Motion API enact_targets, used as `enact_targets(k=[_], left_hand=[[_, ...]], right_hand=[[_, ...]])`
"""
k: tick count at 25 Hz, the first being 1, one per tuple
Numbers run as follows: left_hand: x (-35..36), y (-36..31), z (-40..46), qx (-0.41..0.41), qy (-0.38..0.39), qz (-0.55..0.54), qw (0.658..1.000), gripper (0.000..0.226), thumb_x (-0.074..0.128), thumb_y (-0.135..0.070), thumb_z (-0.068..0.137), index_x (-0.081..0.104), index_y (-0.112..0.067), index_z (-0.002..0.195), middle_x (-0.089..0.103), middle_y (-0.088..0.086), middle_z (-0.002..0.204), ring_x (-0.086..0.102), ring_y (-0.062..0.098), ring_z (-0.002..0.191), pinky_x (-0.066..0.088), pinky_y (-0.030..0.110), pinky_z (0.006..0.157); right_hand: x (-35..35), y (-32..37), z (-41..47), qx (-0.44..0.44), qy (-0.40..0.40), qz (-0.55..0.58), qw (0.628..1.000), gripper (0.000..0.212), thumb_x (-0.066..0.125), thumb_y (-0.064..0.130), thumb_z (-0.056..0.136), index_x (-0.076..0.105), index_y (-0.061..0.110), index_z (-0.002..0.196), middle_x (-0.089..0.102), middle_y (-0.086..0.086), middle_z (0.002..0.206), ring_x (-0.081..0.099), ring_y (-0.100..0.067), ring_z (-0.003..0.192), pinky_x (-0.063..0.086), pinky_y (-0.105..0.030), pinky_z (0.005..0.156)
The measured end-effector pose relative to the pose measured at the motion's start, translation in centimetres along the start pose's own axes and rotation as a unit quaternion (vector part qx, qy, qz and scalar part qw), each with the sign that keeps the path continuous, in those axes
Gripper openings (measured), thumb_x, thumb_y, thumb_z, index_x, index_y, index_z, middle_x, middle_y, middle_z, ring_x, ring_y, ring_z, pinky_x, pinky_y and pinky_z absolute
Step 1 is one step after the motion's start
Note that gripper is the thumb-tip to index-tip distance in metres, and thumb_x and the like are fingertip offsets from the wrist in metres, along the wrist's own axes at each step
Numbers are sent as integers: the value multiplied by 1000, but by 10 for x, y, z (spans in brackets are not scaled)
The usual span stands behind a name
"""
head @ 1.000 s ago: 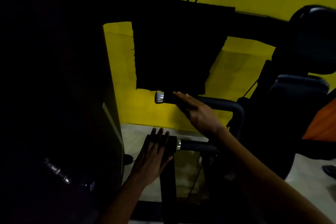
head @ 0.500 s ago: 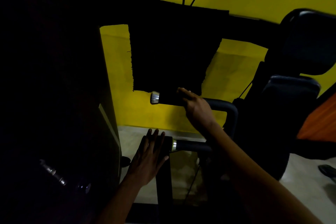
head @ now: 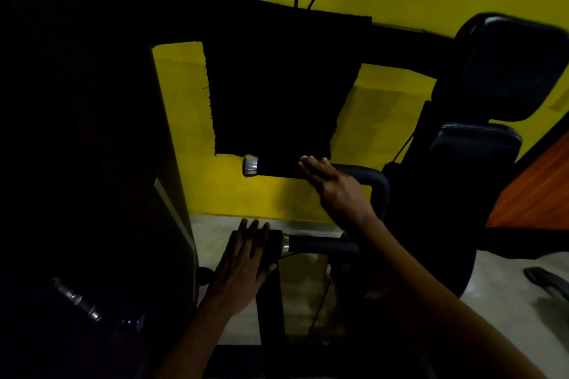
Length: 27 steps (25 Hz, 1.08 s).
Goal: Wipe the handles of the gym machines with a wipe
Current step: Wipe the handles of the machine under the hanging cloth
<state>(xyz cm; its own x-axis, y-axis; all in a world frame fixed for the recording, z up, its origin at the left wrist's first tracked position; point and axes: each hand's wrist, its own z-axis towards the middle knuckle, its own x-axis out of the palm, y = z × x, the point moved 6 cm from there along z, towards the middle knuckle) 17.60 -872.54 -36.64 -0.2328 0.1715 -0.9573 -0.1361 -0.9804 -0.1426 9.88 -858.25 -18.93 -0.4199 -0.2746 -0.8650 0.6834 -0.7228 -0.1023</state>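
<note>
Dim gym scene against a yellow wall, seen from above the person's forearms. Nearest, the left hand (head: 243,268) lies flat, fingers (head: 251,232) straight and spread, over a dark pad-like shape at the tip of the lower black foam-covered handle with a chrome end ring (head: 320,245); whether that dark shape is a wipe cannot be told. Farther off, the right hand (head: 337,189) reaches with fingers straight and together, touching the upper black handle with a chrome cap (head: 271,167), not curled round it. Behind hangs a black rectangular cloth (head: 277,86) over a dark bar. The left side is a machine lost in shadow. At right, black padded seat cushions (head: 505,71) are cut off by the frame edge.
</note>
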Motion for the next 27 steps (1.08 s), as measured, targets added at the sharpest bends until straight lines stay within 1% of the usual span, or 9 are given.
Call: enact_targets(k=[3, 6, 8, 10, 12, 14, 18, 22, 27], left_hand=[[4, 1, 1, -5, 5, 2, 1000, 72, 23, -58, 94, 18, -15, 152, 26, 11, 156, 12, 28, 146, 29, 42, 110], [4, 2, 0, -1, 2, 1, 1000, 72, 26, -58, 94, 19, -15, 152, 25, 11, 156, 12, 29, 146, 28, 42, 110], [2, 3, 1, -2, 1, 7, 1000, 71, 23, -58, 95, 24, -14, 150, 29, 11, 154, 15, 30, 145, 30, 42, 108], [2, 2, 1, -3, 0, 8, 1000, 70, 19, -58, 95, 26, -14, 150, 30, 11, 153, 15, 29, 144, 31, 41, 107], [1, 1, 2, -1, -6, 9, 1000, 70, 22, -58, 95, 26, -14, 150, 30, 11, 154, 14, 28, 145, 29, 40, 109], [0, -1, 1, 3, -12, 13, 1000, 71, 25, -57, 94, 25, -14, 150, 29, 11, 154, 14, 29, 144, 21, 39, 116], [-4, -2, 1, 4, -16, 23, 1000, 71, 25, -57, 94, 26, -13, 149, 28, 11, 153, 18, 29, 143, 3, 35, 117], [1, -1, 1, -2, -19, 5, 1000, 71, 24, -57, 94, 25, -13, 150, 28, 11, 154, 15, 28, 144, 24, 41, 114], [0, -1, 1, -1, -13, 4, 1000, 71, 24, -57, 94, 27, -12, 149, 30, 12, 153, 18, 29, 144, 30, 44, 107]], right_hand=[[-8, -35, -5, 56, -22, 1, 998, 47, 45, -11, 81, 60, 3, 124, 60, -16, 127, 63, -42, 101, 59, -48, 60], [-2, -15, 4, 60, -9, 23, 998, 46, 41, -5, 82, 61, 2, 123, 61, -17, 126, 64, -44, 100, 58, -51, 62], [-5, -15, -6, 26, -7, 1, 1000, 47, 35, 1, 84, 61, 4, 124, 61, -15, 125, 64, -42, 101, 57, -43, 55], [-16, -33, -18, 12, -18, -34, 999, 48, 46, -8, 81, 61, 7, 124, 64, -13, 122, 67, -38, 94, 55, -37, 48], [-17, -45, -14, 71, -24, -31, 997, 51, 55, -15, 77, 62, 7, 123, 64, -13, 123, 68, -38, 91, 56, -40, 51], [-10, -30, 0, 99, -5, 9, 995, 48, 48, -13, 81, 61, 5, 123, 61, -14, 127, 67, -41, 95, 58, -46, 57], [-13, -29, -18, 21, -8, -13, 1000, 46, 52, -8, 79, 62, 6, 122, 64, -12, 123, 67, -39, 94, 57, -42, 50], [-21, -43, -12, 112, -32, -3, 993, 48, 57, -14, 77, 65, 8, 118, 67, -13, 116, 71, -36, 77, 57, -41, 50], [-21, -44, -27, 46, -39, -29, 998, 43, 52, -6, 78, 66, 8, 116, 68, -10, 116, 70, -35, 81, 53, -36, 44]])
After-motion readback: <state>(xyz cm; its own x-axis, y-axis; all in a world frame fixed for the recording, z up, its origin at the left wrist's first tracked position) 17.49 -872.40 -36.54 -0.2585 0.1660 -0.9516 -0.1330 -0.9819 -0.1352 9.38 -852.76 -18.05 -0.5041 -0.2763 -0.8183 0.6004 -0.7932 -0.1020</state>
